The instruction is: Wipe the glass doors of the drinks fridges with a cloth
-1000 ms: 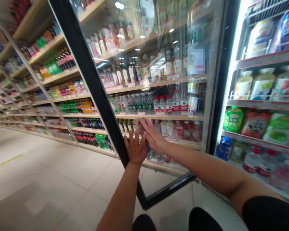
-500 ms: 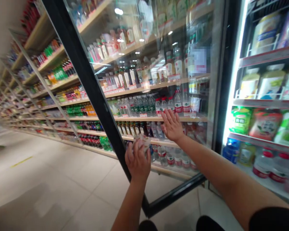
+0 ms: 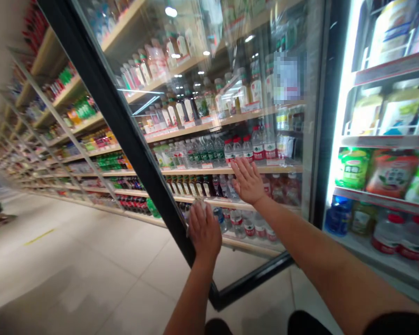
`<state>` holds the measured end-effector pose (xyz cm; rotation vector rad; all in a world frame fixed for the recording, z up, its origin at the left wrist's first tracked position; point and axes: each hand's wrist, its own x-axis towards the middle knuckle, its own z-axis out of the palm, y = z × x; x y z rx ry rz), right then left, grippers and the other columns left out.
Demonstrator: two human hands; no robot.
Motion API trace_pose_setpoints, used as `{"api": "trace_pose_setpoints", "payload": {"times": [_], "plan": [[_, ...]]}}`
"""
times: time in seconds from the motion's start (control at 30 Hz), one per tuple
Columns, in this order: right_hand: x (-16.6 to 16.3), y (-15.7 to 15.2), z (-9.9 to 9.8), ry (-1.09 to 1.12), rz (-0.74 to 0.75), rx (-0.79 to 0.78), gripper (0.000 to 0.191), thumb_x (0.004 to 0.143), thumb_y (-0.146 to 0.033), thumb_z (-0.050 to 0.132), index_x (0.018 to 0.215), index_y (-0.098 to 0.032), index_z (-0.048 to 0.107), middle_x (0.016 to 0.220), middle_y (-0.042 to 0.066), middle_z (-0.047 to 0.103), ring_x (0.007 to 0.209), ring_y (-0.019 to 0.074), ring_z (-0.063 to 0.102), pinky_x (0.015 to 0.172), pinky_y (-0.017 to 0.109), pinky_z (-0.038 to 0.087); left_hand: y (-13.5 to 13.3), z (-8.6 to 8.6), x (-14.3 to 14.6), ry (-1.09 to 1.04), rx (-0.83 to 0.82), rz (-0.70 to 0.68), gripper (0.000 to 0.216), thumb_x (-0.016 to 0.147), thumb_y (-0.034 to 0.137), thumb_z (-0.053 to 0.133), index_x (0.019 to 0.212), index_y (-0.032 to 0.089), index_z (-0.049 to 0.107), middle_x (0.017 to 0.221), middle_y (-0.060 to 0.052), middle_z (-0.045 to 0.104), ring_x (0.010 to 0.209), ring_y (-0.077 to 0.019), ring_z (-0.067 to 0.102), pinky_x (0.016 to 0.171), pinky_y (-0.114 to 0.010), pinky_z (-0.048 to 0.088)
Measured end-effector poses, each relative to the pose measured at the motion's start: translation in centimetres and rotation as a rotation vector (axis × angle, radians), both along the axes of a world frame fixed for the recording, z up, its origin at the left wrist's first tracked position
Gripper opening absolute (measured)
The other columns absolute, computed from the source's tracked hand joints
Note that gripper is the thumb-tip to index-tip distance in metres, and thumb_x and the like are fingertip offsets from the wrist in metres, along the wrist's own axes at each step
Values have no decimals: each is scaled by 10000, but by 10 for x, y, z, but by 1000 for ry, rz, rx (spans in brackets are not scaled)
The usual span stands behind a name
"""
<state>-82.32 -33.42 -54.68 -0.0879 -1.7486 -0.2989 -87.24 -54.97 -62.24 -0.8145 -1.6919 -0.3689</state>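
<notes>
My left hand (image 3: pixel 205 231) presses a small pale wad of cloth or tissue (image 3: pixel 197 204) against the glass door (image 3: pixel 230 70), close beside its black frame (image 3: pixel 125 139). The fingers are curled over the wad. My right hand (image 3: pixel 247 180) lies flat on the glass a little higher and to the right, fingers spread and holding nothing. The door stands swung out from the cooler. Shelves of bottles show through and in the glass.
To the right, the lit open cooler (image 3: pixel 380 195) holds bottles and pouches on wire shelves. A long row of drink shelves (image 3: pixel 73 121) runs away on the left. Pale floor tiles (image 3: pixel 73 270) spread in front of the door.
My right hand has moved up and right from beside the left hand and now rests flat on the glass. My left hand closed over the wad and shifted slightly right along the frame.
</notes>
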Motion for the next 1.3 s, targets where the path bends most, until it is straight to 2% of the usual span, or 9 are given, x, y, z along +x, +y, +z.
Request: {"api": "trace_pose_setpoints", "payload": {"times": [0.1, 0.17, 0.33, 0.57, 0.63, 0.77, 0.83, 1.07, 1.3], "plan": [[0, 1, 0, -8, 16, -8, 557, 1022, -326, 391, 1560, -181, 377, 1575, 107, 442, 1518, 236, 304, 1260, 460, 173, -5, -44, 0, 29, -111, -25, 724, 941, 210, 606, 1582, 145, 275, 1608, -207, 273, 1536, -316, 119, 1227, -517, 289], [0, 0, 0, 9, 14, 6, 553, 1023, -323, 391, 1554, -172, 387, 1566, 109, 455, 1517, 237, 307, 1260, 454, 172, -5, -31, -6, 42, -123, -50, 690, 946, 241, 610, 1566, 155, 320, 1601, -198, 303, 1536, -311, 132, 1234, -521, 273], [-2, 0, 0, 0, 12, -9, 540, 1021, -320, 394, 1542, -177, 411, 1559, 107, 464, 1513, 239, 317, 1259, 454, 174, 5, 49, -16, -10, -28, -100, 656, 962, 261, 578, 1560, 151, 333, 1630, -183, 244, 1541, -335, 131, 1241, -583, 208], [1, -1, 1, 3, 3, 8, 528, 1022, -320, 391, 1526, -167, 434, 1565, 104, 457, 1521, 234, 297, 1263, 447, 159, 3, 14, -9, 158, -210, -152, 560, 954, 107, 505, 1504, 193, 448, 1552, -115, 431, 1529, -260, 195, 1266, -471, 195], [1, -1, 2, 2, 2, 4, 528, 1023, -323, 389, 1525, -168, 437, 1562, 106, 460, 1522, 233, 295, 1263, 444, 158, 3, 33, -12, 168, -226, -186, 559, 959, 132, 506, 1509, 213, 444, 1549, -99, 434, 1528, -239, 206, 1275, -453, 165], [0, -1, 1, -35, 10, -38, 537, 1026, -337, 372, 1542, -195, 415, 1568, 94, 455, 1517, 233, 307, 1263, 449, 161, 7, 114, -18, 45, -34, -183, 636, 979, 278, 529, 1572, 182, 321, 1629, -141, 254, 1544, -295, 137, 1265, -545, 114], [1, -1, 1, -38, 15, -44, 539, 1025, -336, 370, 1545, -199, 410, 1569, 92, 453, 1517, 233, 308, 1262, 449, 164, 9, 133, -17, -2, 20, -161, 652, 986, 304, 515, 1583, 174, 288, 1647, -149, 196, 1548, -314, 109, 1258, -570, 109], [3, 0, 0, -20, 11, -24, 530, 1030, -332, 351, 1536, -191, 423, 1568, 93, 455, 1521, 223, 298, 1260, 444, 162, 9, 80, -8, 120, -189, -174, 643, 971, 290, 556, 1568, 207, 332, 1583, -107, 384, 1536, -260, 198, 1272, -492, 150], [4, 0, 0, -23, 13, -23, 530, 1029, -322, 361, 1536, -183, 420, 1575, 95, 445, 1529, 228, 278, 1261, 447, 164, 14, 174, -14, 24, 33, -147, 646, 988, 316, 505, 1586, 197, 291, 1660, -101, 198, 1556, -306, 99, 1272, -552, 76]]}}
